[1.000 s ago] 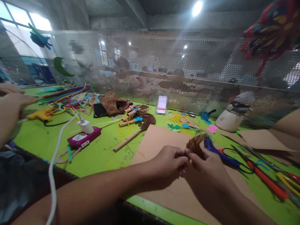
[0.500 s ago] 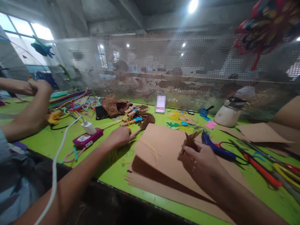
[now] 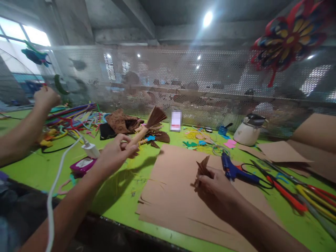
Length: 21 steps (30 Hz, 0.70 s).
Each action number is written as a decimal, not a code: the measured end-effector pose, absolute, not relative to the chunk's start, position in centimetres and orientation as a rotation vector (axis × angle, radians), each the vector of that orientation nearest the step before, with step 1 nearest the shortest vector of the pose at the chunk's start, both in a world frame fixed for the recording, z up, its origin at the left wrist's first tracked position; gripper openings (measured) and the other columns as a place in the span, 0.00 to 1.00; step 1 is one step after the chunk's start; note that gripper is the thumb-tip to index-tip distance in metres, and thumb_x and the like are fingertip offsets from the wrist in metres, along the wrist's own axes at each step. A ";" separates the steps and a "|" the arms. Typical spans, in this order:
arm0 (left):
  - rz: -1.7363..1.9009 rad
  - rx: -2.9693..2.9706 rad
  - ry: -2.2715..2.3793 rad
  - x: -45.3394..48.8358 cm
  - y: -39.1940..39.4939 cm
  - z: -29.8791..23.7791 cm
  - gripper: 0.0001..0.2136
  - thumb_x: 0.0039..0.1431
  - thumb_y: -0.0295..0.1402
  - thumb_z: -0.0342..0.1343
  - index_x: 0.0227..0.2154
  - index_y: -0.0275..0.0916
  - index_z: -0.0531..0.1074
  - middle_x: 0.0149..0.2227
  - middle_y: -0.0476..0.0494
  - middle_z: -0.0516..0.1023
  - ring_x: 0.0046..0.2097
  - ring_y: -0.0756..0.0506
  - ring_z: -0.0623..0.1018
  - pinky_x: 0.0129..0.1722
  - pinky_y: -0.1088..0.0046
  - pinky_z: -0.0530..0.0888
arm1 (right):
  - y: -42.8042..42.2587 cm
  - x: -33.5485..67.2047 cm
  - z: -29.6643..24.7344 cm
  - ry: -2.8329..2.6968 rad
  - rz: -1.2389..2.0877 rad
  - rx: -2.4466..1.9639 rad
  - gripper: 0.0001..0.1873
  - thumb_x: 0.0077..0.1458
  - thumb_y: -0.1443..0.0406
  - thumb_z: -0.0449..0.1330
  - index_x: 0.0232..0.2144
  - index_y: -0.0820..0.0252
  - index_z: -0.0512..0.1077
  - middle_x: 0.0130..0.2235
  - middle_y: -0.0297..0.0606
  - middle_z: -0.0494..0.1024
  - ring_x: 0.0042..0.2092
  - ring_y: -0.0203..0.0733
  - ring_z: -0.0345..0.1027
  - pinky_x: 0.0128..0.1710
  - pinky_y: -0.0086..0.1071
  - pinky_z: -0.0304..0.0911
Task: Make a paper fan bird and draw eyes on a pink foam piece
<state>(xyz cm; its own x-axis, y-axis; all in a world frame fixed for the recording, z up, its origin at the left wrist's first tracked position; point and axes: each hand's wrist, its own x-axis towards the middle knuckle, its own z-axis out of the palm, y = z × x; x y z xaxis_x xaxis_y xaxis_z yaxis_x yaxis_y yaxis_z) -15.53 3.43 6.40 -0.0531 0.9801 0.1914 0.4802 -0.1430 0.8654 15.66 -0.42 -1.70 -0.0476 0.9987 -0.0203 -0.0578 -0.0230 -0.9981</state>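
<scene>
My left hand (image 3: 115, 153) is closed round the rolled paper handle of a small paper broom (image 3: 147, 125) with a dark brown fan-shaped head, lifted above the green table (image 3: 115, 182). My right hand (image 3: 212, 187) pinches a folded piece of brown pleated paper (image 3: 202, 167) over the tan cardboard sheets (image 3: 170, 196). A blue glue gun (image 3: 236, 170) lies just right of that hand.
Scissors and red and yellow tools (image 3: 288, 196) lie at the right. A white pot (image 3: 248, 130) stands at the back. Paper brooms and scraps (image 3: 154, 136), a magenta device with a white charger (image 3: 86, 159) and colored strips (image 3: 73, 117) fill the left. Another person's arm (image 3: 23, 129) reaches in at left.
My left hand left the pleated paper, reached to the broom on the table and lifted it. My right hand kept the pleated paper and shifted slightly left.
</scene>
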 end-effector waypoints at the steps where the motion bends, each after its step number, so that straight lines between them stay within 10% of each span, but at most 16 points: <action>1: 1.206 1.586 1.355 -14.2 2.9 6.8 0.19 0.51 0.41 0.61 0.39 0.40 0.60 0.31 0.42 0.80 0.34 0.41 0.80 0.36 0.64 0.74 | -0.4 15.7 -1.4 -1.185 1.278 -1.153 0.08 0.42 0.64 0.63 0.23 0.61 0.67 0.21 0.34 0.71 0.24 0.38 0.68 0.25 0.32 0.62; 11: 1.025 1.234 0.678 -0.3 3.6 7.0 0.07 0.55 0.31 0.57 0.32 0.36 0.65 0.23 0.46 0.74 0.28 0.47 0.78 0.24 0.78 0.69 | 0.2 19.2 2.2 -1.223 1.084 -1.080 0.15 0.45 0.57 0.65 0.24 0.62 0.67 0.16 0.25 0.62 0.18 0.27 0.47 0.18 0.27 0.41; 21: 0.743 1.090 0.781 3.4 2.7 0.1 0.04 0.47 0.30 0.53 0.26 0.38 0.63 0.17 0.55 0.62 0.16 0.55 0.61 0.16 0.81 0.56 | -0.1 19.1 2.6 -1.247 1.145 -1.087 0.18 0.45 0.57 0.66 0.23 0.61 0.63 0.17 0.23 0.59 0.18 0.27 0.48 0.19 0.27 0.40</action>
